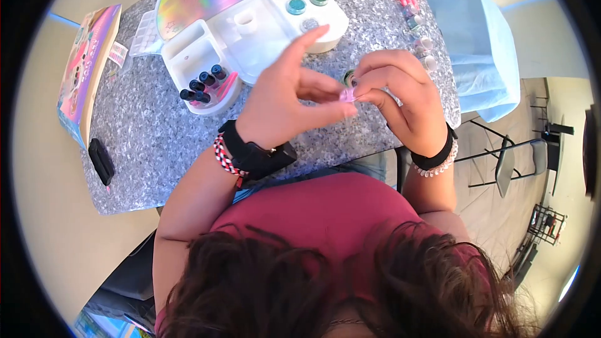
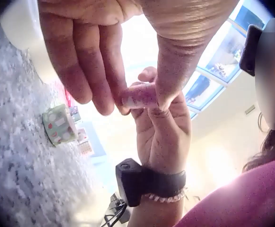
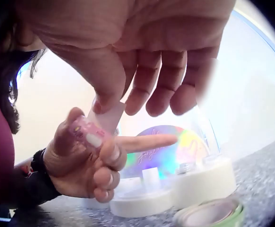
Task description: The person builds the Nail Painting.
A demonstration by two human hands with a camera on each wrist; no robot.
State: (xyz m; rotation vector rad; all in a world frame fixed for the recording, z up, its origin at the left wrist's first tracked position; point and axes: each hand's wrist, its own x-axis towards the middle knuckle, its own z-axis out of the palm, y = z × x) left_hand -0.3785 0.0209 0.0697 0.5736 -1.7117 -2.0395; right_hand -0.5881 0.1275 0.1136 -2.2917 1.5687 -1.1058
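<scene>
Apparently unrolling: pinching small pink patterned tape roll (image 3: 87, 134) in left hand (image 1: 282, 95), pale flat strip (image 3: 109, 118) in right hand (image 1: 410, 100); probably calls for steady pulling.

The location is an indoor room; whether it is a home or a public room cannot be determined. A speckled grey tabletop (image 1: 144, 166) serves as a craft station, carrying a white compartmented case (image 1: 238, 56) and small dark-capped bottles (image 1: 206, 79). A folding chair (image 1: 505, 172) stands on the floor (image 1: 485, 203) beyond.
</scene>
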